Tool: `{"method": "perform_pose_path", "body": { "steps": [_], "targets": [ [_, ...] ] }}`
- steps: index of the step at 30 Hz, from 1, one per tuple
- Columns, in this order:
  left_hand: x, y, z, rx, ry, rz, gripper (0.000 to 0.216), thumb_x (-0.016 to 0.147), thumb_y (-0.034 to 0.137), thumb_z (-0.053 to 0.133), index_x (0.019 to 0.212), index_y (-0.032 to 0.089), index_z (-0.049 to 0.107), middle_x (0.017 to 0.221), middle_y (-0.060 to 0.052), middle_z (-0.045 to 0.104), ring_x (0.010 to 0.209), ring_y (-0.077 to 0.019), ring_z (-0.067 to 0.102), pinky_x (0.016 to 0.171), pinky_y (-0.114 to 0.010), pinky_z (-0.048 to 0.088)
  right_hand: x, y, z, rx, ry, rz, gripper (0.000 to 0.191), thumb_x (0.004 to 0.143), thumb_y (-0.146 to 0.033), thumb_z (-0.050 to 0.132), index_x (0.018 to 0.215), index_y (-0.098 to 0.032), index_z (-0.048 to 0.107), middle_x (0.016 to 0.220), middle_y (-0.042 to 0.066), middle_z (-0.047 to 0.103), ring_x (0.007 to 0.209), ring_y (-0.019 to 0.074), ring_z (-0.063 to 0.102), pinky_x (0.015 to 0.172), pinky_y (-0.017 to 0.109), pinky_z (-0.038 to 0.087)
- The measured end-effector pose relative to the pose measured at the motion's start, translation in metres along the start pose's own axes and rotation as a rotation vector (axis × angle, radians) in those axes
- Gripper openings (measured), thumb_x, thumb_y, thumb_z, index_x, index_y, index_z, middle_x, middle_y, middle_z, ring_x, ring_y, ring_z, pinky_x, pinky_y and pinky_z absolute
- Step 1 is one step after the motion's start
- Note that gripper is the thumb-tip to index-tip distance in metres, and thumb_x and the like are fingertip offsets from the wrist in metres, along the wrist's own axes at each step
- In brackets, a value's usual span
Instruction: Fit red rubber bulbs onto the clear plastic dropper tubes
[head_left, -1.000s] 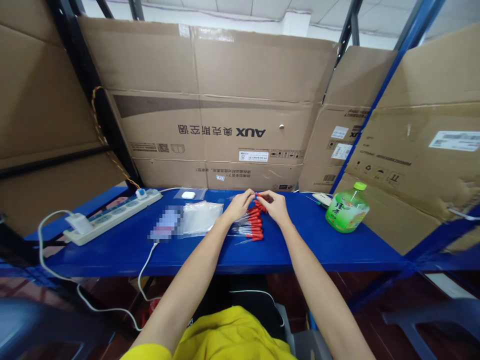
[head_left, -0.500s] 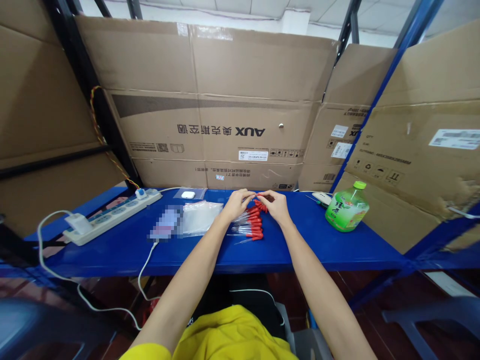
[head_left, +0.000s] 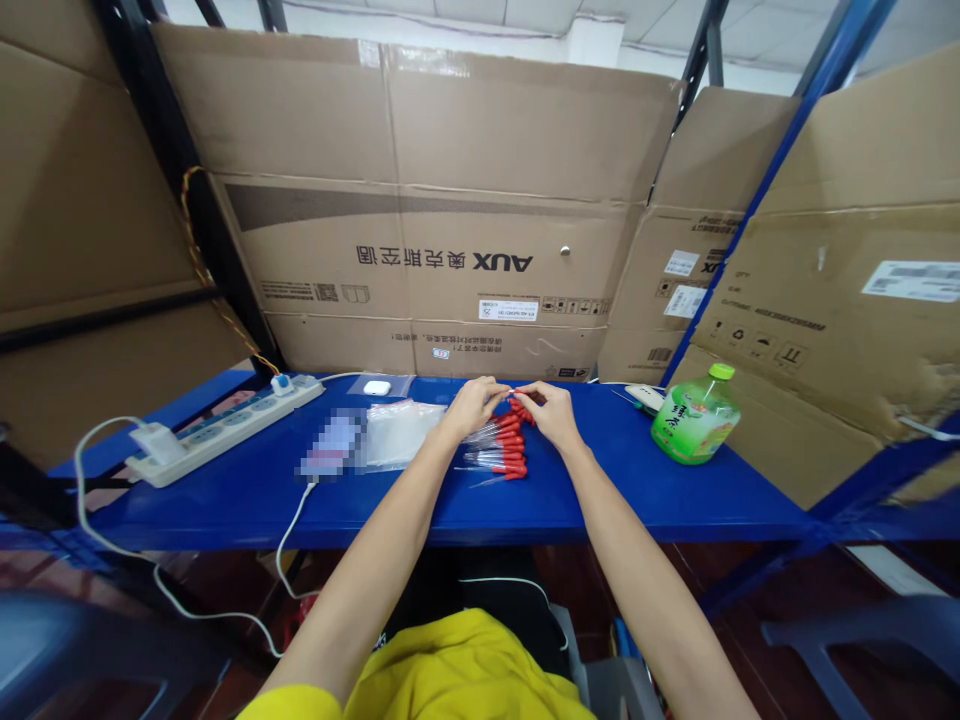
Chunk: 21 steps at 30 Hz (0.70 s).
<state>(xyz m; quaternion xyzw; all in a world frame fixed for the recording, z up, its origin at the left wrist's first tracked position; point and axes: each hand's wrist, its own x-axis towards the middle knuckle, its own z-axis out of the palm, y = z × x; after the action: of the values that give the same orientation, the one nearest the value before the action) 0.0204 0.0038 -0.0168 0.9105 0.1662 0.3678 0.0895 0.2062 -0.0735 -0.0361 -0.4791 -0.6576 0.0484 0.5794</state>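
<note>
Several clear droppers with red bulbs (head_left: pixel 501 448) lie in a row on the blue shelf (head_left: pixel 600 490). Just beyond the row, my left hand (head_left: pixel 471 405) and my right hand (head_left: pixel 550 410) meet, fingers pinched together. Both pinch one red-bulbed dropper (head_left: pixel 514 395) between them, held slightly above the pile. My forearms reach in from below over a yellow shirt.
Clear plastic bags (head_left: pixel 396 430) and a blurred phone on a cable (head_left: pixel 332 446) lie to the left. A white power strip (head_left: pixel 225 425) sits further left. A green drink bottle (head_left: pixel 694 415) stands at right. Cardboard boxes (head_left: pixel 450 210) wall the back.
Almost nothing: my hands stay pinched together over the dropper pile, with only slight finger shifts.
</note>
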Motion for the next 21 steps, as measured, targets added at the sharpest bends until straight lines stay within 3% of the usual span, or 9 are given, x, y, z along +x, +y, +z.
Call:
{"method": "perform_pose_path", "body": {
  "steps": [11,21],
  "targets": [
    [-0.0007,-0.0032,-0.0027,0.109,-0.085,0.022,0.033,0.101,0.029,0.046,0.108,0.02,0.077,0.087,-0.009,0.067,0.084,-0.0203,0.061,0.076,-0.029,0.044,0.0015,-0.0009,-0.0002,-0.11,-0.07,-0.062,0.017,0.088,-0.033,0.067,0.092,-0.02,0.077,0.088,0.008,0.078,0.077,0.0233,0.073,0.073,0.035,0.057],
    [-0.0024,-0.0026,0.0016,0.048,-0.027,0.011,0.037,0.103,0.035,0.042,0.112,0.019,0.074,0.093,-0.01,0.069,0.092,-0.0218,0.059,0.084,-0.033,0.045,0.0027,0.0009,-0.0016,-0.065,-0.056,-0.011,0.022,0.085,-0.039,0.069,0.093,-0.02,0.077,0.091,0.009,0.078,0.078,0.0239,0.072,0.074,0.035,0.057]
  ]
}}
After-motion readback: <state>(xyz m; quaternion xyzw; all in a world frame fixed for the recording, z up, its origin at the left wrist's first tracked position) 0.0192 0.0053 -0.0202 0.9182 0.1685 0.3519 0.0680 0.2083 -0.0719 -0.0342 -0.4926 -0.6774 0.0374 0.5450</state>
